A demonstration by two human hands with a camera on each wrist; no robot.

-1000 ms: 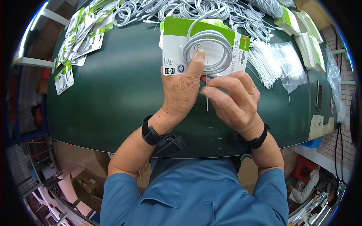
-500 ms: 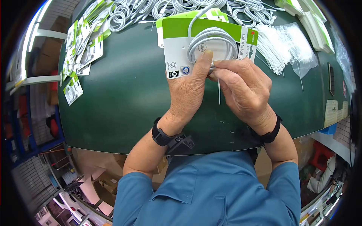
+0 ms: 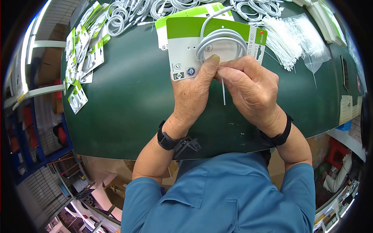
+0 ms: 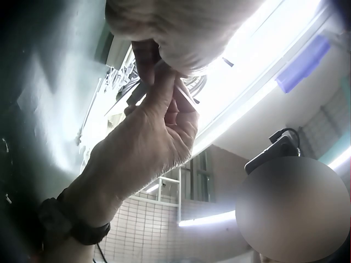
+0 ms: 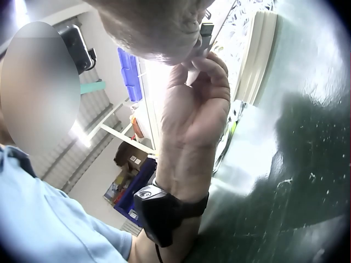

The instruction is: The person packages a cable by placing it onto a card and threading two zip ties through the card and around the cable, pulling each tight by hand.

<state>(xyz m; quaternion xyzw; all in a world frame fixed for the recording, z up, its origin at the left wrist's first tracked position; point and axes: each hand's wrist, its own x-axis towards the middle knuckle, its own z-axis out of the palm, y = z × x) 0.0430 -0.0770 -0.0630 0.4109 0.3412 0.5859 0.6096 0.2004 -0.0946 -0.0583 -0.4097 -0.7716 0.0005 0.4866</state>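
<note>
My left hand (image 3: 192, 93) grips a green-and-white packaging card (image 3: 180, 44) printed for a USB cable, held above the table. A coiled light-grey cable (image 3: 223, 34) lies on its face, with the left thumb pressed on the coil's lower part. My right hand (image 3: 254, 89) meets the left thumb at the card's lower edge and pinches a thin white cable tie (image 3: 223, 93), whose tail hangs below the fingertips. The fingers hide where the tie meets the coil. In the left wrist view, the right hand (image 4: 148, 137) reaches up to the card from below.
Coiled cables (image 3: 171, 5) are heaped at the back of the green table (image 3: 124, 116). Carded cables (image 3: 83, 50) lie on the left. More cards (image 3: 161, 37) lie behind the held one. White cable ties (image 3: 279, 42), a clear bag (image 3: 314, 54) and stacked cards (image 3: 328, 23) are on the right.
The right fingers have moved up from below the card's edge to the coil beside the left thumb. Less of the cable tie's tail hangs down. The head view has shifted slightly.
</note>
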